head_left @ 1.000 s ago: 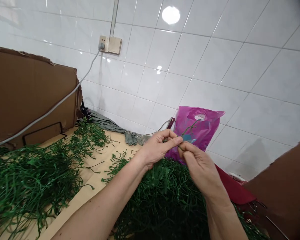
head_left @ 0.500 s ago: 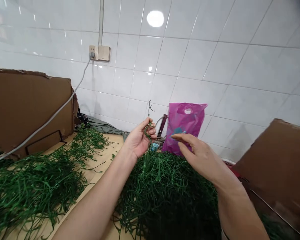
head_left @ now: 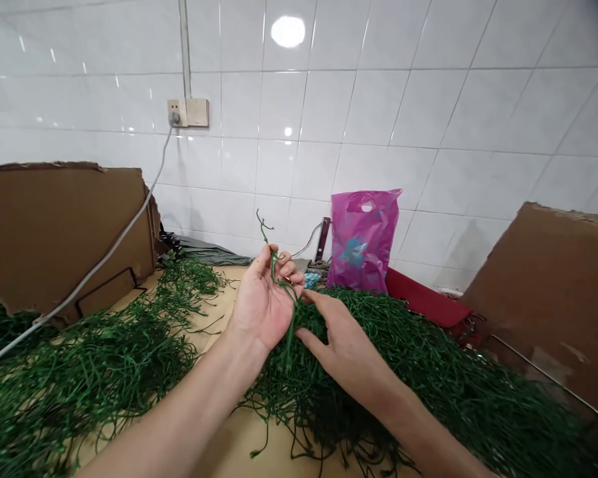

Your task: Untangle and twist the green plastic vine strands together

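Note:
My left hand (head_left: 266,299) is palm up, with a thin green stem (head_left: 274,265) pinched between thumb and fingers. The stem's branched tip rises above the fingertips, and its lower part hangs across the palm toward the pile. Just right of it is my right hand (head_left: 331,332), thumb and fingers apart, its fingertips close to the hanging strands; nothing is seen gripped in it. Beneath both hands spreads a large pile of green stems (head_left: 393,325). Another green pile (head_left: 104,358) lies at the left.
A purple plastic bag (head_left: 363,245) stands against the tiled wall. Torn cardboard (head_left: 64,232) stands left, with a grey cable (head_left: 114,245) crossing it; more cardboard (head_left: 553,292) is at the right. A red item (head_left: 423,299) lies beside the bag on the tan surface's far side.
My right hand has come down and left, close to the strands below my left hand. My left hand, still holding the stem, has shifted slightly left. The view has turned, showing more of the red item.

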The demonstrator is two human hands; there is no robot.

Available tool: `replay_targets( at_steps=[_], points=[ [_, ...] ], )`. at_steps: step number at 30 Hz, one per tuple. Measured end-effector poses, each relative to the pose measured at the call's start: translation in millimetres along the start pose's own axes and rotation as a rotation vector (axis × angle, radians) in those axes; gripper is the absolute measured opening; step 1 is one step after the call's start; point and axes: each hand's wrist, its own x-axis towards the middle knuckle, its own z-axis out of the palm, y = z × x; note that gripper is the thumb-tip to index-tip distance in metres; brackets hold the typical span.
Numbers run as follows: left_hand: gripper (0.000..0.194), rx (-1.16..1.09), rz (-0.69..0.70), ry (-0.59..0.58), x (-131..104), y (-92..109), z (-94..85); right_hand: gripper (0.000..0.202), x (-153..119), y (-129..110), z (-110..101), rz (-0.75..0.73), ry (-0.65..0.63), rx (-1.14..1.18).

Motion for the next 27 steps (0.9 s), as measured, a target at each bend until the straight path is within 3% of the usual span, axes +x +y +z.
replay_targets(
  at_steps=[2,5,8,10,13,16,18,22,24,27],
  points=[
    [0.030,0.034,-0.007,0.014,-12.9,-0.2,2.1,0.030,-4.1,-1.2,17.7,0.022,-0.028,-0.002],
    [0.024,0.150,0.076,-0.024,-34.2,12.0,-6.6,0.027,-9.2,-4.2,25.4,0.004,-0.035,-0.019],
    [0.023,0.259,0.148,0.015,-60.1,32.7,-36.8,0.023,-16.2,-1.1,16.9,-0.036,0.058,-0.015],
    [0.035,0.309,0.112,0.083,-77.8,44.5,-64.3,0.018,-20.9,3.9,8.0,0.005,0.098,0.034],
    [0.051,0.463,0.008,0.117,-95.6,53.5,-100.5,0.014,-24.8,9.1,-2.6,0.073,0.002,0.106],
    [0.034,0.807,0.031,0.118,-96.1,49.8,-119.7,0.009,-25.8,6.8,-3.7,0.027,-0.150,0.166],
    [0.023,1.066,0.066,0.053,-90.6,40.7,-123.3,0.008,-26.8,1.9,1.2,-0.009,-0.212,0.211],
    [0.037,1.299,-0.128,-0.153,-84.0,16.6,-123.0,0.015,-29.9,-7.1,13.1,0.040,-0.263,0.328],
    [0.027,1.367,-0.140,-0.161,-85.8,9.6,-125.3,0.017,-30.8,-7.6,14.7,0.087,-0.287,0.381],
    [0.023,1.511,-0.088,-0.081,-91.2,9.7,-133.1,0.012,-32.7,-3.5,11.4,0.119,-0.271,0.315]
  ],
)
